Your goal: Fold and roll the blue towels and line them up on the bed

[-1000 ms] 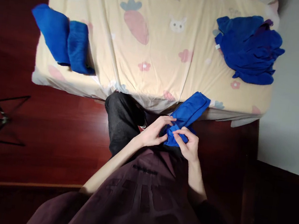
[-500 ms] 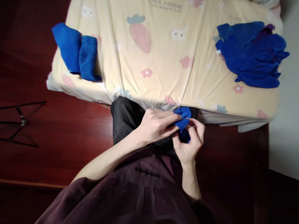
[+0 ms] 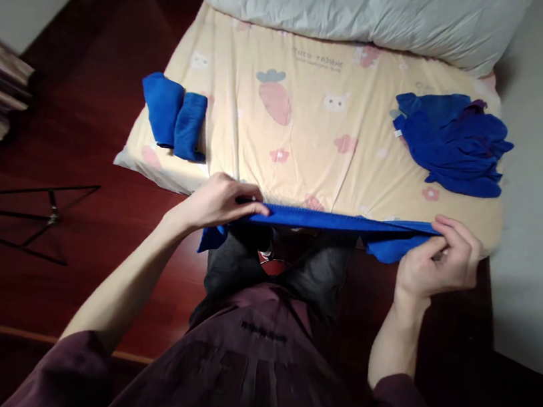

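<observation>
Item: one blue cloth, drawn out as a narrow band in front of the bed's near edge and above the seated person's legs, as I see it from where I stand. Holding: left hand, closed, thumb and fingers pinching the band near one end; right hand, likewise closed, gripping the upper edge at the other. Hazards, in my judgement: the cloth hangs from two small pinches, so a slack fingertip could let one end drop towards the red floor; a loose flap droops below each hand, and either could turn under and set a crooked crease; the right part looks bunched, and pulling harder there might twist the band; the bed's edge, close behind, could snag it. Orientation: long axis crosswise, running from one hand to the other, nearly level and roughly parallel to the bed's near edge; no front or tip discernible; the ends point to the person's left and right. Adjacent stock: two folded blue pieces, bed's left side; one crumpled blue heap, bed's right side.
</observation>
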Tool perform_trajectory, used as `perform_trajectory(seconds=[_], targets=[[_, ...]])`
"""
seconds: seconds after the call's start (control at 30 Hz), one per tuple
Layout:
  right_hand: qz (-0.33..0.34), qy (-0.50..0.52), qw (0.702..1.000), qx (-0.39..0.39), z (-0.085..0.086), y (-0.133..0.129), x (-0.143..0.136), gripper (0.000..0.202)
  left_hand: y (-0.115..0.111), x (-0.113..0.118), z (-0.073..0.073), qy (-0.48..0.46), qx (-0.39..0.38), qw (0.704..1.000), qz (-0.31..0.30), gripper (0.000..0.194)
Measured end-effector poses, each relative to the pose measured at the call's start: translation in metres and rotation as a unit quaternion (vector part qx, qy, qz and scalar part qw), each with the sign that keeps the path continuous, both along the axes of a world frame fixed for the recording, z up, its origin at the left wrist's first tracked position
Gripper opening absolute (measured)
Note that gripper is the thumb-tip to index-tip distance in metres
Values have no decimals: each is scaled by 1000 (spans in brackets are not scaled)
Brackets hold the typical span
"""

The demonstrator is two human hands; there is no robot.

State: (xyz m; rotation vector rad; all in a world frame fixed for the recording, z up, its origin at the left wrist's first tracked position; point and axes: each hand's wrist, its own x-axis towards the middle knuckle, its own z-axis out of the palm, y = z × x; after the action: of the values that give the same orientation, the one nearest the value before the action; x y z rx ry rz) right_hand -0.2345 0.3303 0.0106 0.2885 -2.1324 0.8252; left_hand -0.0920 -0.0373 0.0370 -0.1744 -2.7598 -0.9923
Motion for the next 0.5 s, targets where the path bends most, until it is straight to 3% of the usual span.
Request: perform_trajectory(seconds=[0.1, 0.17, 0.23, 0.33, 0.43, 0.5], targets=[[-16, 42, 999, 21, 14, 10, -14, 43, -12, 24, -18, -78, 34, 990, -114, 51], [-31, 70, 996, 38, 21, 17, -23, 42, -19, 36, -31, -28, 3, 995, -99, 47], [-60, 82, 993, 53, 26, 24, -31, 41, -31, 45, -41, 60, -56, 996, -37, 45], [-98, 56, 992, 65, 31, 31, -41, 41, -58, 53, -43, 156, -177, 969, 78, 47], [-87, 24, 995, 39, 36, 35, -43, 39, -93, 62, -30, 185, -273, 925, 189, 49], [-55, -7, 997, 45, 40, 37, -37, 36, -114, 71, -16, 184, -294, 903, 253, 50]])
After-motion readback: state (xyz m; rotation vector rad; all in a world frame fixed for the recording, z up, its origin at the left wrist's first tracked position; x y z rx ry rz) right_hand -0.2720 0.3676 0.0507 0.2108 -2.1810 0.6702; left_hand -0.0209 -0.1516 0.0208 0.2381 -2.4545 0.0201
